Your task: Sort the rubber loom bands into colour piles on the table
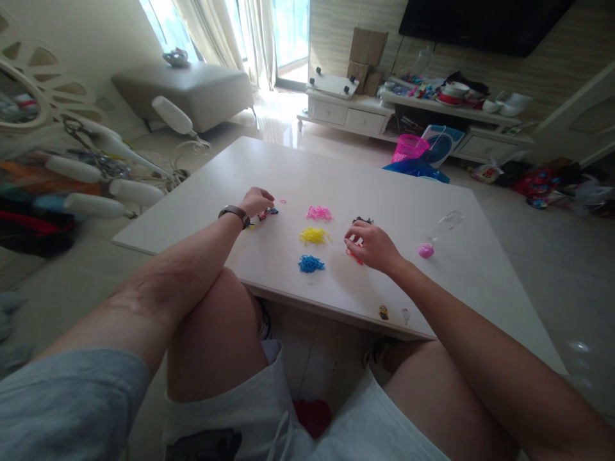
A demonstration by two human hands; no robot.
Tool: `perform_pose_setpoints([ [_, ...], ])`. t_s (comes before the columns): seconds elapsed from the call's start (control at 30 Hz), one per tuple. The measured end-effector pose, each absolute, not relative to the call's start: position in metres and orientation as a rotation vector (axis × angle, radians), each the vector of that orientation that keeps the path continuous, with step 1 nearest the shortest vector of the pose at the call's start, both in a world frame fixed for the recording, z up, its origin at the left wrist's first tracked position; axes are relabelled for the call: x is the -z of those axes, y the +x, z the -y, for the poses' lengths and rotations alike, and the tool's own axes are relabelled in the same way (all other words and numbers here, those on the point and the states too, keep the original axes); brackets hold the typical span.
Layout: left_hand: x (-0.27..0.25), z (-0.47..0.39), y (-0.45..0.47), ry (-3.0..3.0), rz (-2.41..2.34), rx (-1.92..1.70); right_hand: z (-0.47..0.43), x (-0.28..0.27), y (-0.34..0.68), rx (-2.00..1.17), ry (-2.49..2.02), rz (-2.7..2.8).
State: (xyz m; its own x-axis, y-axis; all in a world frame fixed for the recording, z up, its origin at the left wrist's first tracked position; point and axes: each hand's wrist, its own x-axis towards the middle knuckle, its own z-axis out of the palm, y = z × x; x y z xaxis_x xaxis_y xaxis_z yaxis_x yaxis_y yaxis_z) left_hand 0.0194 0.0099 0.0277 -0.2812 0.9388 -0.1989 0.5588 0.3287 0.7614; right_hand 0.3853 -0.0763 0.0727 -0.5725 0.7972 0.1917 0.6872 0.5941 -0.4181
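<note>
My left hand [257,202] is at the left side of the white table [384,192], fingers bent down and pressed together over a small mixed-colour pile of loom bands [269,212]. Whatever they pinch is too small to make out. A single pink band [283,202] lies just beyond. My right hand [372,246] hovers over red bands [354,257], its fingers curved and apart, partly covering them. Behind it sit black bands [362,220]. Between my hands are separate heaps of pink bands [319,213], yellow bands [314,235] and blue bands [311,263].
Right of my right hand are a pink lump [426,250] and a clear plastic container [451,219]. A yellow cartoon figure [383,312] and a small clear piece [406,315] lie near the front edge. White lamp arms [137,192] stand close to the table's left side.
</note>
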Motion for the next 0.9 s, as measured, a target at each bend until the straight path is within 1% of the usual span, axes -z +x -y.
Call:
perform_pose_setpoints([
  [0.23,-0.0267,-0.0113,0.0265,1.446,-1.992,-0.556,0.0741,-0.0722,0.388,-0.44,-1.196,2.469],
  [0.57,-0.0293,-0.0069,0.026,1.511,-1.979,-0.532,0.0754,-0.0743,0.3881,-0.426,-1.199,2.489],
  [0.9,-0.0318,-0.0074,0.0269,1.503,-2.04,-0.398,0.0745,-0.0692,0.3872,-0.44,-1.206,2.514],
])
